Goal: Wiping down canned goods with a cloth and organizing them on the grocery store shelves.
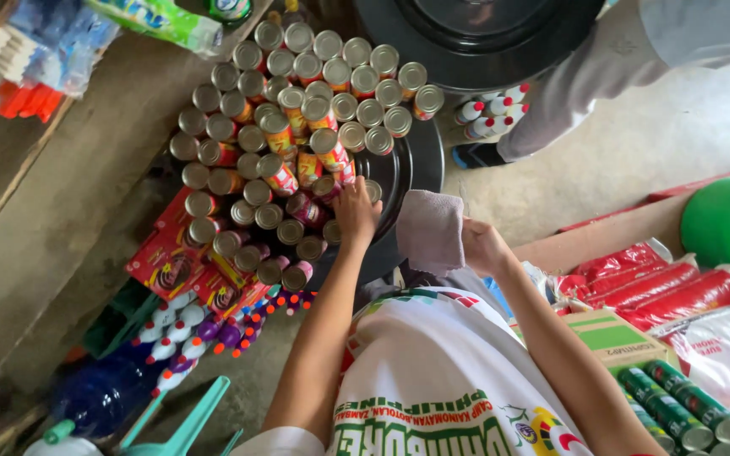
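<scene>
My left hand (355,211) reaches forward onto a red-labelled tin can (341,176) at the near edge of a stack of several such cans (297,110), fingers wrapped on it. My right hand (482,245) grips a folded greyish-pink cloth (430,230), held just right of the left hand, above a black round tray (411,165). The cans stand upright in rows with silver lids showing.
Red flat boxes (171,262) and small white and purple bottles (187,333) lie below the cans. Another person's leg and shoe (551,101) stand at the top right beside a black tub (475,34). Red packets (661,283), a cardboard box (614,338) and green tubes (678,405) sit right.
</scene>
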